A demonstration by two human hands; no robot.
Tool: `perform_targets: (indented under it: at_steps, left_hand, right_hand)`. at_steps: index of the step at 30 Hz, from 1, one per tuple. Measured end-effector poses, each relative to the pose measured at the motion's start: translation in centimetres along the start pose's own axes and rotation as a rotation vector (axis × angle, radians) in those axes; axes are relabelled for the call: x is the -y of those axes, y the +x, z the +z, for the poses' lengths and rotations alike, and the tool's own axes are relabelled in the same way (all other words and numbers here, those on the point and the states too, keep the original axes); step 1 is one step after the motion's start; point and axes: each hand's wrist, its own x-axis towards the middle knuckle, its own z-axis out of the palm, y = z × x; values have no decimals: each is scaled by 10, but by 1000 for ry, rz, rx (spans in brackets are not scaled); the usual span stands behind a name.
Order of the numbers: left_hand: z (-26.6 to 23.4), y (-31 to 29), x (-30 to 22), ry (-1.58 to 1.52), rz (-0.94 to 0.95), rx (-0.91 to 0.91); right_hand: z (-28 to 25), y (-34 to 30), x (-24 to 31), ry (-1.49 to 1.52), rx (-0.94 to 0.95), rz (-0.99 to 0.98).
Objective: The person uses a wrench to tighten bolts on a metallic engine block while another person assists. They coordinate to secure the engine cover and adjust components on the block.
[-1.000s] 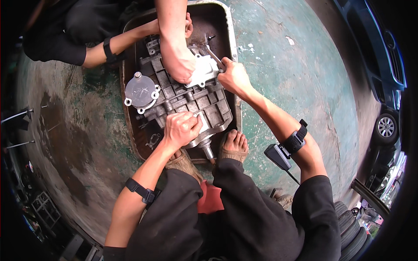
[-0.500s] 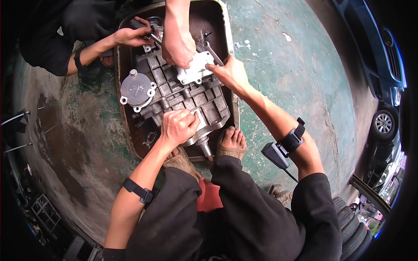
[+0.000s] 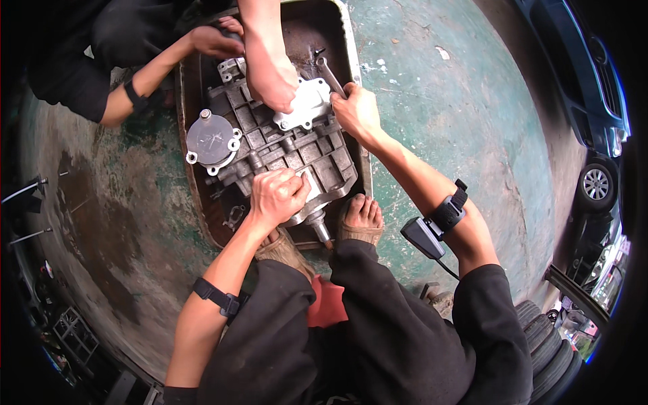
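A grey ribbed metal gearbox casing (image 3: pixel 270 145) lies in a worn tray (image 3: pixel 350 40). My left hand (image 3: pixel 275 196) is closed on its near end, beside a pale rectangular patch; the fingertips are partly hidden. In my right hand (image 3: pixel 356 111) is a wrench (image 3: pixel 329 73), its ring end pointing away at the casing's far right. Next to it, a co-worker's fist (image 3: pixel 273 84) rests at a bright silver cover plate (image 3: pixel 304 104). The co-worker's other hand (image 3: pixel 216 42) is over the far left end, partly hidden behind that forearm.
A round grey cover (image 3: pixel 213 138) with bolt lugs sits at the casing's left. A shaft (image 3: pixel 317 226) sticks out toward me between my feet, near the tray's front edge. Farther right stand a blue car (image 3: pixel 574 74) and stacked tyres (image 3: pixel 547 344).
My right hand and the wrench have shifted slightly right, away from the cover plate. The co-worker's forearm has moved left, and their other hand has shifted up. My left hand stays put.
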Motion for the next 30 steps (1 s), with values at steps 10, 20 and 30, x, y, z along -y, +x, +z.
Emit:
perform_targets:
  at_steps: [10,20,30]
  left_hand:
    - [0,1,0,-18,3,-1]
    - [-2,-2,2,35,-5,75]
    - [0,-1,1,-8,4,42]
  right_hand:
    - [-2,35,-23,351,56,215]
    - [-39,-66,-52,424,425,440]
    - [-10,-109,11,855,618,431]
